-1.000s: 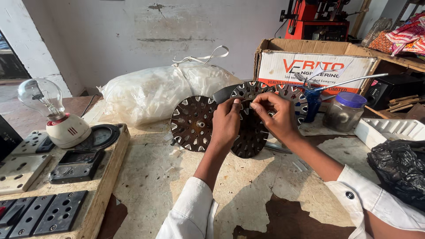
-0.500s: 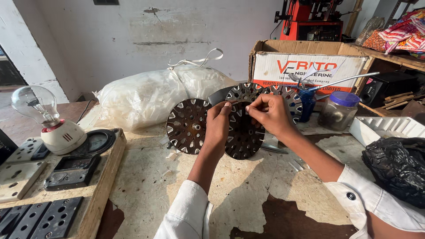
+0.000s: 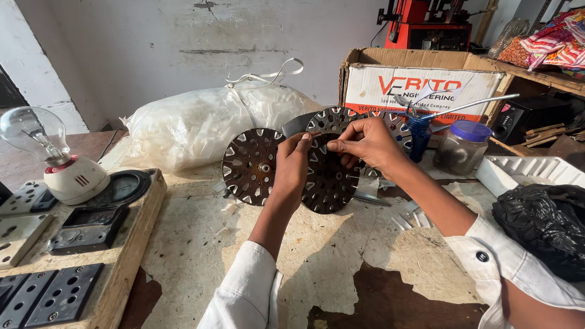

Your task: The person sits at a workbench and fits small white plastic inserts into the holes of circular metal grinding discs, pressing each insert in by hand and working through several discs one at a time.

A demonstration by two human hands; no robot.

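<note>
My left hand (image 3: 292,167) grips the left edge of a dark round slotted metal disc (image 3: 332,183), held upright over the bench. My right hand (image 3: 365,141) pinches at the disc's top rim, fingertips on a slot; whether a small strip is between them I cannot tell. A second, rust-brown slotted disc (image 3: 250,166) leans just left of my left hand. Two more discs (image 3: 334,119) stand behind, against the cardboard box.
A white plastic bag of scraps (image 3: 195,125) lies at the back. A cardboard box (image 3: 426,82), a blue-lidded jar (image 3: 464,146), a white tray (image 3: 530,173) and a black bag (image 3: 542,222) sit to the right. A wooden switchboard (image 3: 73,244) with a bulb (image 3: 36,134) is at left.
The view has shifted slightly; both hands stay on the dark disc, with my right fingertips moved a little along its top rim.
</note>
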